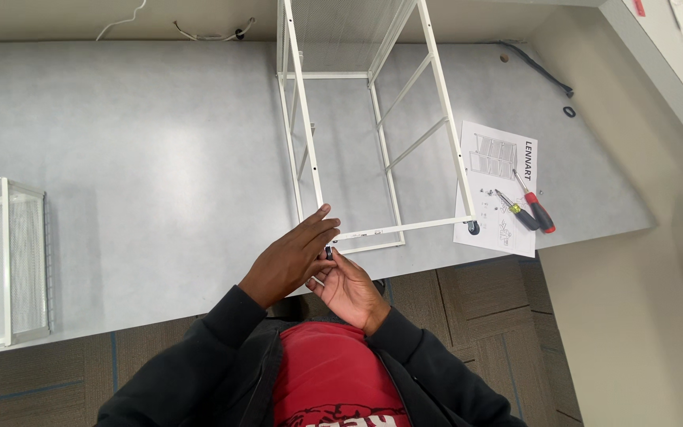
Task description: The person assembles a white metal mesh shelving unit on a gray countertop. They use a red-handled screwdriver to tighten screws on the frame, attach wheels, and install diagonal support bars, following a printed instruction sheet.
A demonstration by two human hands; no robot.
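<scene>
Gripping small dark part | both hands | frame corner at table edge

A white metal frame of thin bars lies on its side across the upper middle of the picture, one end mesh-panelled. At its near left corner, a small dark caster sits between two hands' fingers.
</scene>
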